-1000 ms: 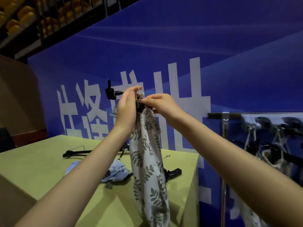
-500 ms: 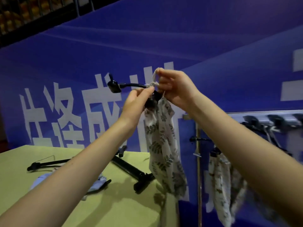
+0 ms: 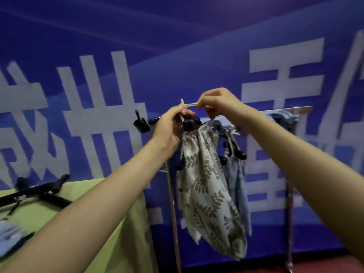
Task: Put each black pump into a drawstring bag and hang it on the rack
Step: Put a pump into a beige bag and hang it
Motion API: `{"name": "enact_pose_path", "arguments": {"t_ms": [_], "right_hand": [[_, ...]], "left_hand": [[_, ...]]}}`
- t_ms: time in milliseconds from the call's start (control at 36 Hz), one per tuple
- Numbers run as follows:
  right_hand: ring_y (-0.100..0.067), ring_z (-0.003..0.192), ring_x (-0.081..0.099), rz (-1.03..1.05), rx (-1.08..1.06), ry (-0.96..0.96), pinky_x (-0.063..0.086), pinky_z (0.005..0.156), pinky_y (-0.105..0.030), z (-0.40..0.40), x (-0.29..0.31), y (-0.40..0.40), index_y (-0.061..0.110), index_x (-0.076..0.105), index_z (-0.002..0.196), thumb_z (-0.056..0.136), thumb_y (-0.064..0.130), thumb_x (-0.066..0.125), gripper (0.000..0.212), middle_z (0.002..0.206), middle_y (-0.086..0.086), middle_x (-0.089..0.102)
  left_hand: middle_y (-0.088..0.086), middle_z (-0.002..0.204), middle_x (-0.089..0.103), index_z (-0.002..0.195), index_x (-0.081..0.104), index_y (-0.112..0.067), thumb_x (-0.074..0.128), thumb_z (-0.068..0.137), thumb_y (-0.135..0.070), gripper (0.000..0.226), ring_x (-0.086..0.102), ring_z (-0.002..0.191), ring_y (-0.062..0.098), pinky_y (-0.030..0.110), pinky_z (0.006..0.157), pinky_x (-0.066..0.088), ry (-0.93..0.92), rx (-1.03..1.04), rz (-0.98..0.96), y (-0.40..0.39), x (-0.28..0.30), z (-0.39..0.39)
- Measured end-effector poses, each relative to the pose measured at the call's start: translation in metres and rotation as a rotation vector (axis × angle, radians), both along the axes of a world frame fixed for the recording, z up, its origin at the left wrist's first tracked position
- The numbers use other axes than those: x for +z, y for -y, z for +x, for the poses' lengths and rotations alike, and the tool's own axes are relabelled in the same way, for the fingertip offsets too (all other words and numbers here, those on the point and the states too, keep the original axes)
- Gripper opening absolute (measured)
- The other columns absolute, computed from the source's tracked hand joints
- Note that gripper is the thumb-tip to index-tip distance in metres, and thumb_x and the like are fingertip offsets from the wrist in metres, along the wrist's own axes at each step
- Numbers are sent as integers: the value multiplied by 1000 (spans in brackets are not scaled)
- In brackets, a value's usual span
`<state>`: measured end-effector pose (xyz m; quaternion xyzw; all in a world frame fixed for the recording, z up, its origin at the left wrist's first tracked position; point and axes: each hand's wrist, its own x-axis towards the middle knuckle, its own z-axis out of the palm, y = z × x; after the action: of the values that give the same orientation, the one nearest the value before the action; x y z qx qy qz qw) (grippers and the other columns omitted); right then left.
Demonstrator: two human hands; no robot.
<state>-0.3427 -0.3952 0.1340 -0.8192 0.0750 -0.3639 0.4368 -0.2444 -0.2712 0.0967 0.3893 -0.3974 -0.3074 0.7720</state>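
Head view. The left hand point(image 3: 169, 127) grips the gathered neck of a cream, leaf-printed cloth drawstring bag point(image 3: 208, 192), where the black plastic head of the pump point(image 3: 190, 124) protrudes; a black hose end point(image 3: 140, 123) juts leftward from it. The right hand point(image 3: 215, 102) pinches the pale drawstring cord point(image 3: 190, 104), pulled taut and roughly level between the two hands. The bag hangs slack, long axis vertical, directly below the hands and in front of the chromed metal rack rail point(image 3: 285, 112), which runs horizontally to the right, just behind the right hand. That hand appears nearer the rail, so the cord loop would likely travel rightward and over a hook. Other soft bags point(image 3: 236, 174) already hang on the rack. At lower left, a matte black pump point(image 3: 37, 191) lies on the yellow-green tabletop point(image 3: 59, 219).
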Motion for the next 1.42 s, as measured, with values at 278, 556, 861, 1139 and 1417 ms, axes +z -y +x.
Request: {"name": "enact_pose_path", "arguments": {"t_ms": [278,556,861,1139,1417], "right_hand": [[-6,49,49,-164,-244,-110,40,50,-20,-88,-49,97,7,67,74,89,6,61,17,53,5,58],[1,56,53,-268,-522,-139,40,55,-11,-105,-90,166,14,68,87,94,23,60,13,69,1,60],[-13,74,59,-74,-641,-35,48,70,-29,-63,-110,218,9,72,93,91,24,61,19,79,-2,67],[-14,53,47,407,-411,25,44,49,-20,-59,-134,210,2,71,90,93,18,64,17,62,-5,52],[-20,85,58,211,-477,-48,53,80,-37,-64,-127,180,5,67,100,98,20,49,23,91,-13,63]], "left_hand": [[-5,56,57,55,53,-16,48,98,-21,43,55,67,14,31,79,44,214,-39,208,114,-44,-50],[0,83,66,70,63,-22,57,94,-38,30,58,83,20,30,77,43,308,60,406,188,-67,-78],[-4,71,61,77,62,-15,56,95,-23,21,52,55,7,19,46,40,79,109,462,245,-67,-68],[4,104,64,92,65,-18,61,93,-32,15,59,100,19,34,96,47,205,124,572,261,-97,-53],[3,114,64,103,64,-18,48,95,-50,37,59,104,20,31,87,45,584,134,695,218,-101,-62]]}}
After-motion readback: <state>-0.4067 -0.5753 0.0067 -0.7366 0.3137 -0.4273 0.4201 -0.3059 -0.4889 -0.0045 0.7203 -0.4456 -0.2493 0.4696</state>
